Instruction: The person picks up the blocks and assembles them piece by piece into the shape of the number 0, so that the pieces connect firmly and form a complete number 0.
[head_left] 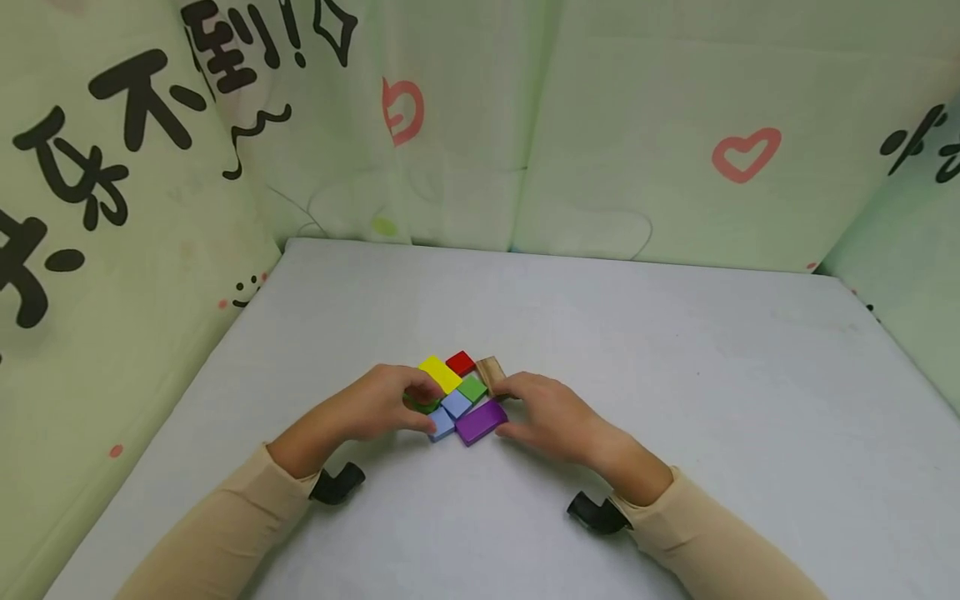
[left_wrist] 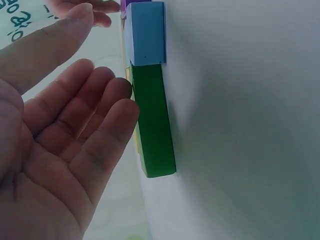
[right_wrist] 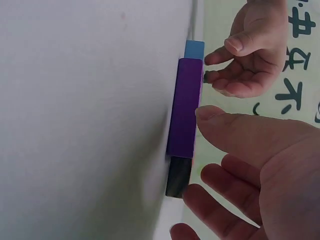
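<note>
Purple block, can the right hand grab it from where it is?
Yes, it looks that way. The right hand is right beside the purple block, with its thumb at the edge, and no other block seems to stand against the block's near side.

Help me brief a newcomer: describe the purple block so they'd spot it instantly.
On the white table, find the cluster of blocks between the left hand and right hand. At its near edge, beside a light blue block, lies the oblong purple block, the only purple one.

The left hand (left_wrist: pixel 55 167) flanks a green block (left_wrist: pixel 154 122) (blue block (left_wrist: pixel 148 36) adjoining).
</note>
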